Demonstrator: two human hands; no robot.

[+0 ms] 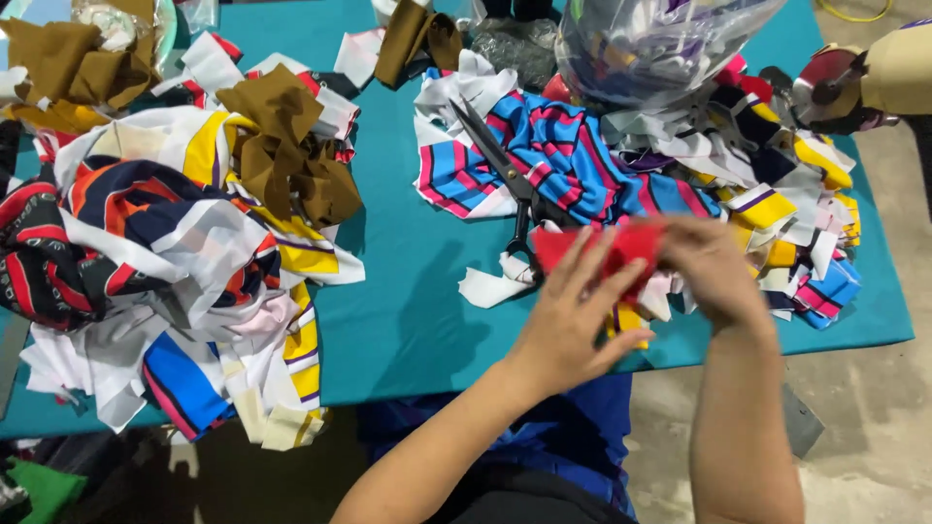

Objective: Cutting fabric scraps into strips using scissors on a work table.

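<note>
Together, two hands grip one red fabric scrap.
Left hand [573, 315] and right hand [714, 267] fingers pinch the red fabric scrap [602, 250] near the teal table's [408, 291] front edge, beside one pair of black-handled scissors [510, 180].

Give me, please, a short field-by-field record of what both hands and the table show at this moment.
Left hand: left hand grips the red fabric piece
Right hand: right hand holds the same piece's other end
Scissors: black-handled scissors lie on the striped blue cloth, untouched
Surface: teal table cover
Left pile: mixed fabric scraps, brown pieces on top
Blur: hands slightly blurred
</note>
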